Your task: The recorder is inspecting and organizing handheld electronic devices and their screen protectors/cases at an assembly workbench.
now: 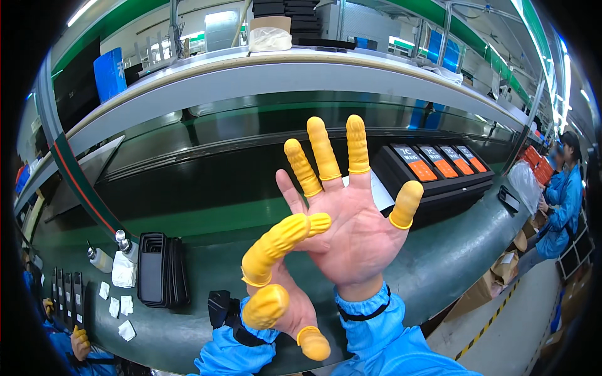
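Observation:
My right hand point(357, 232) is held up with its palm toward me and its fingers spread. Yellow finger cots point(323, 149) cover its thumb and three of its fingers, while the little finger is bare. In front of and below it is my left hand point(291, 282), also wearing yellow finger cots. Its upper fingers reach across to the edge of the right palm, and the tips seem to touch it there. The lower fingers and thumb of the left hand stand apart, bent. Nothing shows in either hand.
Beneath is a green workbench point(251, 326). A black tray point(439, 188) with several black-and-orange boxes stands at right, a small black device point(508, 198) beyond it. Stacked black trays point(163, 269), bottles point(100, 258) and white wipes point(126, 330) sit left. Co-workers are at both sides, one standing point(564, 200).

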Demonstrator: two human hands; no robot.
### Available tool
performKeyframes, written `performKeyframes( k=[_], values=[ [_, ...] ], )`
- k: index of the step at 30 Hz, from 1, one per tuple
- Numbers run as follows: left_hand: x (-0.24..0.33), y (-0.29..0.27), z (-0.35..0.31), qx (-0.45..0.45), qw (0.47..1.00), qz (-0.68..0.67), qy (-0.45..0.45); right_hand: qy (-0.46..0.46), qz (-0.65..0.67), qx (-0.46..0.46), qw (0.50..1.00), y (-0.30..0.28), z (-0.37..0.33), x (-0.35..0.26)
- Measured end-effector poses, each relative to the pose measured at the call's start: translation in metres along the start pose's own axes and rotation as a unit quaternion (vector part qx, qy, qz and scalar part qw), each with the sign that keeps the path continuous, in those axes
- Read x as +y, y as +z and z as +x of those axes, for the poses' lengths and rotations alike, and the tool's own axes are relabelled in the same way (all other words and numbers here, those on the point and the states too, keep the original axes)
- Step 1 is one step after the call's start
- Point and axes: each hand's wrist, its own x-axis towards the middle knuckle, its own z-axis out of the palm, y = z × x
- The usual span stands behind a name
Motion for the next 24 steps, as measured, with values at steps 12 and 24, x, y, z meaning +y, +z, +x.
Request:
performKeyframes(
  k=[12,24],
  values=[
    [0.004,-0.002,0.005,-0.115,0.992,0.044,-0.032,-0.049,-0.058,0.026,0.997,0.005,-0.003,0.007],
    [0.001,0.012,0.007,-0.013,0.998,0.052,0.014,-0.065,-0.118,0.077,0.988,0.003,-0.031,0.014]
  ],
)
